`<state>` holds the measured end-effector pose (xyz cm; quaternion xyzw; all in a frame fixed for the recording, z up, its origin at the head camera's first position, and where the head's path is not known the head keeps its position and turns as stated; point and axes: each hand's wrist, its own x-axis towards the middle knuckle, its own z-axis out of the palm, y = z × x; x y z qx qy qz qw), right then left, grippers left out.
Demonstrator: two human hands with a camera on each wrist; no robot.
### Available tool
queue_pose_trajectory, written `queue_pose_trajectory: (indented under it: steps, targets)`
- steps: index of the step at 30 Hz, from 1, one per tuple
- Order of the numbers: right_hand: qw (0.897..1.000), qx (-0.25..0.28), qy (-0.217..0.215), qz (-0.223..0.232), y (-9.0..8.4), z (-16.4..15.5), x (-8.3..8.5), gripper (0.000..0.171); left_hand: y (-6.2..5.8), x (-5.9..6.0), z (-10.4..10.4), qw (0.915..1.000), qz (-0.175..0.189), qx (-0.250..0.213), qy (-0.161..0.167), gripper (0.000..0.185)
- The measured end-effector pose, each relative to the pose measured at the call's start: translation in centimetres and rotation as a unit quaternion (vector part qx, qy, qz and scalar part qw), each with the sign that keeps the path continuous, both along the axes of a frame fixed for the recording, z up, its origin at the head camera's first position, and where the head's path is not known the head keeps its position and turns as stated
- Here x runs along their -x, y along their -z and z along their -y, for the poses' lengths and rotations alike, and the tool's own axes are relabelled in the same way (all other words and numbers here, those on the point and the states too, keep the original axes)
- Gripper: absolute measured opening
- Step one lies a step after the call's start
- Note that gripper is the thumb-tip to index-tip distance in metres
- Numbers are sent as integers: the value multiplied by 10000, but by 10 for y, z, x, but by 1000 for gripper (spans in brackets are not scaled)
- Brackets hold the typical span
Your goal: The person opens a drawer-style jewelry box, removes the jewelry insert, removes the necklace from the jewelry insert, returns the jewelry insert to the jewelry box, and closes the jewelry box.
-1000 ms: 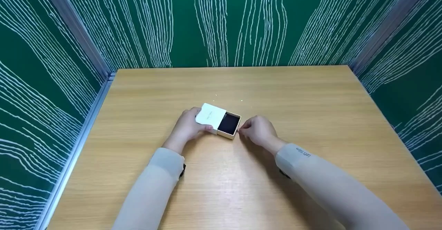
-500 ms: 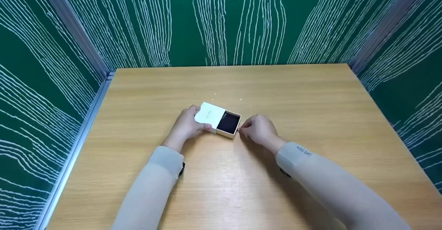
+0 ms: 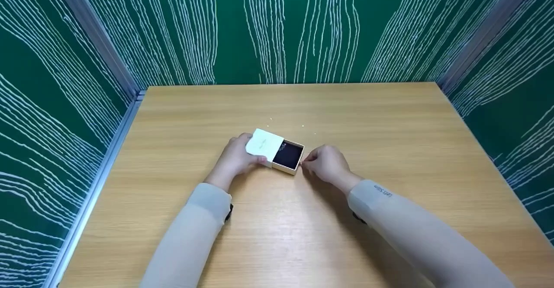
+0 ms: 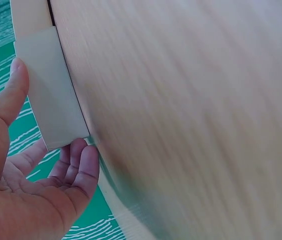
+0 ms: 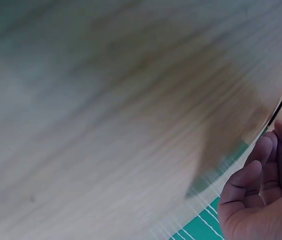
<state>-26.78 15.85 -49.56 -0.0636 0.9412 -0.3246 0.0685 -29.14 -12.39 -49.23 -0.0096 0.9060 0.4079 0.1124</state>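
Head view, left hand (image 3: pixel 236 156): clamped on cover (image 3: pixel 264 143), likely steadying.
Right hand (image 3: pixel 327 163): pinching tray's (image 3: pixel 284 168) end, seemingly for traction.

Sleeved forearms (image 3: pixel 190 229) angle inward — left fingers (image 4: pixel 87 170) curled, right fingers (image 5: pixel 246 181) bent, pinched together.

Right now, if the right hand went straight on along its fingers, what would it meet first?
The box's inner tray, at its pulled-out end. The right hand's fingertips look to be right at that wall, probably pinching it; the exact contact is hard to make out.
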Motion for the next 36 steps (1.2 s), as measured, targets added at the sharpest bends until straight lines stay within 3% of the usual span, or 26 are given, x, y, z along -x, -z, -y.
queue_pose_trajectory:
  steps: [8,29,36]
  targets:
    - [10000,32,65,56,2,-2,0,13,-4,-1,-1,9998,175,108,-54,93]
    - [9999,-24,112,34,2,-8,-3,13,-4,-4,-3,9999,62,72,-107,87]
    - [10000,2,75,1,1,-7,-3,17,-5,-3,-2,9998,181,48,-122,86]
